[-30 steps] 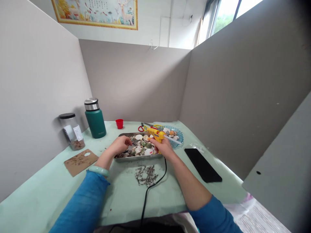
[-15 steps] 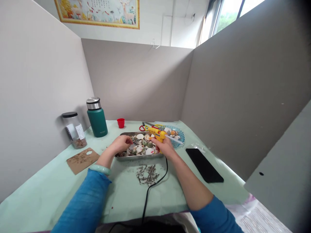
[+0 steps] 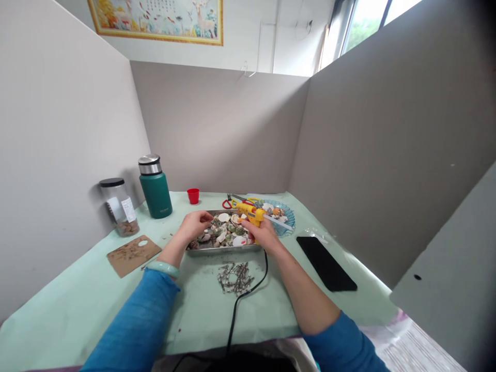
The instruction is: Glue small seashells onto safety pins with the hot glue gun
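Observation:
A metal tray (image 3: 225, 250) full of seashells (image 3: 232, 235) stands mid-table. My left hand (image 3: 197, 225) is over the tray's left part, its fingers curled toward the shells; whatever lies between the fingertips is too small to make out. In my right hand (image 3: 263, 233) is a yellow glue gun (image 3: 248, 211), held above the tray's right end, with a clear glue stick out of its back and a black cord (image 3: 234, 315) running down to the table's front edge. Several metal clips (image 3: 235, 278) lie in a pile in front of the tray.
Behind the tray are a red cup (image 3: 192, 196), scissors (image 3: 228, 202) and a blue glass plate (image 3: 289, 217) of shells. At left stand a green bottle (image 3: 155, 194), a jar (image 3: 122, 212) and a brown card (image 3: 134, 255). A black slab (image 3: 326, 263) lies right.
My left hand has shifted slightly up and away from the shells at the tray's left side, showing more of the tray's floor there. The right hand and glue gun have stayed in place.

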Available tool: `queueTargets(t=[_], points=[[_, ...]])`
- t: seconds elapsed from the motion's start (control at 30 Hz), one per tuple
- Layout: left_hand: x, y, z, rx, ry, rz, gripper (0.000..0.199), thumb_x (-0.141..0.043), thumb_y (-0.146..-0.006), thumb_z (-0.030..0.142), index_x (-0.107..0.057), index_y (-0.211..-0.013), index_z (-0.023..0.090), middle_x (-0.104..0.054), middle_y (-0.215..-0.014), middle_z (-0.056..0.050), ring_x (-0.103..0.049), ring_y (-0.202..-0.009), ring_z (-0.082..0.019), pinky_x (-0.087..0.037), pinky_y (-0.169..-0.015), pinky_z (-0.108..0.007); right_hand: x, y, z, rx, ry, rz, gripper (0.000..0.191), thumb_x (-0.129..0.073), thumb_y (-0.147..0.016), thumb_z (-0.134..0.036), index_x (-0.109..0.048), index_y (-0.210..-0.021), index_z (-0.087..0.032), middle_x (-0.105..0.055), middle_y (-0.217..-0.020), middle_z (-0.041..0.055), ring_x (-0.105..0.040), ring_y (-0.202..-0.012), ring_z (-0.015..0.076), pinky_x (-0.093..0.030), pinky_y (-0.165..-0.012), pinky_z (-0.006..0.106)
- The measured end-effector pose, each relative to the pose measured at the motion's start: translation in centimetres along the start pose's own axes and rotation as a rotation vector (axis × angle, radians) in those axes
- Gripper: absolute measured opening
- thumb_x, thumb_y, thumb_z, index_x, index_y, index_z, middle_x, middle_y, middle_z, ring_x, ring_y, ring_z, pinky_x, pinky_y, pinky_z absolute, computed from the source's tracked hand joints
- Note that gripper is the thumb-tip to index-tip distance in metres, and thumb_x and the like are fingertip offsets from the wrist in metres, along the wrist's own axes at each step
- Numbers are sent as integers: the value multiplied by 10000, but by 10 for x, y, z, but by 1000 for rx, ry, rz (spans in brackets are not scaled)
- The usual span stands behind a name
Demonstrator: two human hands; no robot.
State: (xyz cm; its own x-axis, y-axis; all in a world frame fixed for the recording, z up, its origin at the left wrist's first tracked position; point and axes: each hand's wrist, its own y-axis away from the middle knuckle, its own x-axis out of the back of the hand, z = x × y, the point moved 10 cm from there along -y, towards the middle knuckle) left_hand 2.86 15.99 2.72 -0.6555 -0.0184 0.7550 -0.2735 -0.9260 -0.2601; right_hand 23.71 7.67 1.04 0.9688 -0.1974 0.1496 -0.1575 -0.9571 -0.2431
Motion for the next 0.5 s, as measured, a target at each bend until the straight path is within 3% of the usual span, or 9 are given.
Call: queueTargets(t=[0.13,0.27,0.5], points=[[-3,2,-8,62,56,-46,204,-610,-700,267,-684,-854,156,-686,-670,-24,-623,-650,-160,-473,-601,-236,1,2,-3,-4,24,1,276,-622,-719,-431,-599,-794,-166,-487,-439,-51,-451,-387,98,-405,-391,210],[-16,7,-5,118,409,-139,251,-629,-720,355,-638,-828,129,-631,-578,-7,-585,-530,-132,-482,-531,-241,1,1,-2,-3,37,-7,269,-608,-729,-435,-603,-773,-169,-486,-437,-49,-448,-373,98,-405,-390,217],[-13,11,-10,254,931,-90,166,-708,-676,158,-573,-764,120,-655,-633,-32,-654,-607,-139,-549,-627,-257,0,-1,0,24,69,-21,267,-603,-740,-441,-591,-745,-174,-490,-433,-51,-462,-378,98,-403,-402,210]])
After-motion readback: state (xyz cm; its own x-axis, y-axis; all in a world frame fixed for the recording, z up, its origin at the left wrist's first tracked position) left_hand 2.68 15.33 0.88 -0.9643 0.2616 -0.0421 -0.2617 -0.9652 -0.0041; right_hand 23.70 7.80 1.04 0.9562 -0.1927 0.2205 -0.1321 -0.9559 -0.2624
